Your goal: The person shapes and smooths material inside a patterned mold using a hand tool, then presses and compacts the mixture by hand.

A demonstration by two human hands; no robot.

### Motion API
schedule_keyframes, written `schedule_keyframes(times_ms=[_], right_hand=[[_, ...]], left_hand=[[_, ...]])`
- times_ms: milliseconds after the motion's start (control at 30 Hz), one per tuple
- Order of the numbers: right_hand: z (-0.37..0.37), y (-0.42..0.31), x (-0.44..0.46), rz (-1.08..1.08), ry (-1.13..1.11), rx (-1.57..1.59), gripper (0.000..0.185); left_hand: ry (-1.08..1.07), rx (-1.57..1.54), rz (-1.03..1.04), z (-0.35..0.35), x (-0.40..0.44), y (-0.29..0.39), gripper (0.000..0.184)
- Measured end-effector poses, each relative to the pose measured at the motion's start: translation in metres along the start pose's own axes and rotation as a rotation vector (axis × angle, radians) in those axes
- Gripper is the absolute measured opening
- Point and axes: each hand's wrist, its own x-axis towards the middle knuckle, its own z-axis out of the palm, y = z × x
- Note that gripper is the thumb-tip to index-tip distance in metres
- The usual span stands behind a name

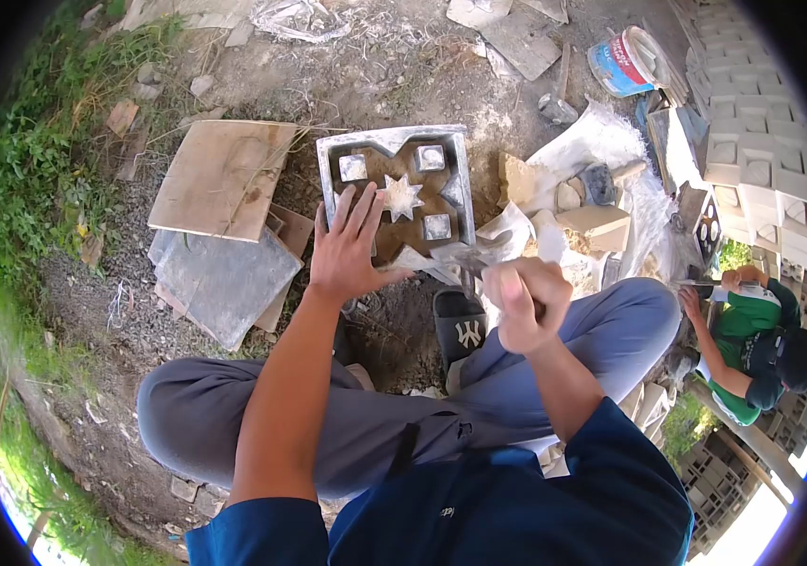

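Note:
A square grey mould (394,141) lies on the ground in front of me, with an eight-pointed star in its centre and small square blocks near its corners. Brown material fills the low parts between them. My left hand (351,250) rests over the mould's near left side, fingers spread and pointing toward the star. Close to the near right corner, my right hand (528,302) is closed around the handle of a metal-ended hand tool (465,262). Blur and my fingers hide the tool's exact shape.
Square tiles (224,179) are stacked at left. Broken pieces (597,226) and white plastic sheeting (592,137) lie at right, below a paint bucket (628,62). Pale blocks (762,123) are stacked along the right side. A person in green (743,325) works at far right.

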Motion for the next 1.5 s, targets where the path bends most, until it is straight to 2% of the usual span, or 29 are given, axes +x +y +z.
schedule_keyframes(times_ms=[33, 100, 167, 200, 233, 300, 333, 433, 467, 567, 600, 667, 700, 767, 833, 867, 967, 1000, 1067, 1100, 1167, 1233, 1300, 1333, 1367, 1500], right_hand=[[0.001, 0.007, 0.012, 0.117, -0.035, -0.136, 0.045], [0.003, 0.008, 0.013, 0.161, 0.046, 0.022, 0.044], [0.006, -0.014, 0.011, -0.064, 0.009, 0.076, 0.049], [0.006, -0.013, 0.008, -0.057, 0.021, 0.095, 0.05], [0.007, -0.009, 0.008, -0.044, 0.019, 0.099, 0.05], [0.006, 0.002, 0.019, 0.131, -0.015, -0.216, 0.048], [0.009, -0.003, 0.018, 0.147, 0.031, -0.06, 0.048], [0.004, -0.002, 0.004, 0.072, 0.027, 0.004, 0.05], [0.002, 0.007, 0.01, 0.171, -0.028, -0.138, 0.049], [0.007, -0.001, 0.01, -0.029, 0.085, 0.018, 0.043], [0.008, 0.0, 0.012, -0.031, 0.086, 0.022, 0.043], [0.006, 0.001, 0.009, -0.174, -0.044, -0.019, 0.039], [0.003, 0.008, 0.013, -0.044, -0.097, -0.153, 0.038], [0.008, 0.01, 0.013, -0.091, -0.071, 0.053, 0.041], [0.008, -0.002, 0.013, -0.303, -0.088, 0.179, 0.043], [0.009, -0.001, 0.012, -0.306, -0.079, 0.265, 0.044], [0.0, 0.03, 0.007, 0.024, 0.031, 0.085, 0.045], [0.0, 0.022, 0.009, 0.013, 0.035, 0.078, 0.045], [0.01, 0.003, 0.013, -0.271, -0.018, 0.164, 0.053], [0.01, 0.01, 0.012, -0.265, -0.019, 0.171, 0.053], [0.005, 0.025, 0.004, -0.011, -0.085, -0.03, 0.055], [0.002, 0.015, 0.02, 0.006, -0.073, -0.034, 0.055], [0.001, 0.004, 0.027, 0.057, 0.102, 0.283, 0.057], [-0.008, -0.004, 0.025, -0.002, 0.1, 0.2, 0.057], [-0.009, -0.009, 0.022, -0.102, 0.17, 0.394, 0.054], [-0.022, -0.033, 0.038, -0.119, 0.212, 0.422, 0.043]], left_hand=[[0.017, -0.022, 0.007, 0.0, 0.0, 0.002, 0.127], [0.03, -0.014, 0.022, 0.0, 0.003, 0.003, 0.127], [0.006, 0.007, 0.014, 0.002, 0.0, 0.0, 0.128], [-0.004, 0.009, 0.005, 0.0, -0.004, -0.001, 0.128], [-0.011, 0.008, 0.001, 0.0, -0.006, 0.0, 0.127], [-0.002, 0.008, 0.016, 0.0, 0.001, 0.002, 0.127], [-0.037, 0.018, -0.004, -0.003, 0.002, 0.002, 0.126], [-0.02, 0.005, 0.003, -0.003, 0.001, 0.002, 0.127], [0.016, -0.018, 0.018, -0.001, 0.0, 0.003, 0.127], [-0.046, 0.027, -0.009, -0.002, 0.001, 0.003, 0.127], [-0.006, 0.021, 0.013, -0.002, 0.001, 0.003, 0.127], [0.006, 0.0, 0.01, 0.0, -0.001, 0.0, 0.127], [0.03, -0.023, 0.025, 0.001, -0.001, 0.002, 0.128], [0.01, 0.007, 0.016, -0.002, 0.003, 0.005, 0.128], [0.004, 0.017, 0.014, -0.001, 0.001, 0.002, 0.128], [-0.002, 0.018, 0.005, 0.001, -0.003, 0.0, 0.128], [0.011, 0.005, 0.017, 0.0, 0.0, 0.002, 0.129], [-0.017, 0.017, 0.005, 0.0, 0.001, 0.003, 0.129], [0.0, 0.019, 0.017, -0.001, 0.005, 0.002, 0.129], [0.0, 0.015, 0.016, -0.001, 0.001, 0.002, 0.129], [-0.01, 0.005, 0.016, 0.0, -0.006, 0.003, 0.128], [-0.02, 0.028, 0.008, -0.002, 0.001, 0.004, 0.128], [-0.028, 0.035, 0.012, -0.002, 0.003, 0.004, 0.129], [-0.013, 0.037, 0.019, 0.0, 0.003, 0.003, 0.129], [-0.002, 0.039, 0.022, 0.002, 0.0, 0.001, 0.129], [0.018, 0.02, 0.024, 0.001, 0.001, 0.002, 0.13]])
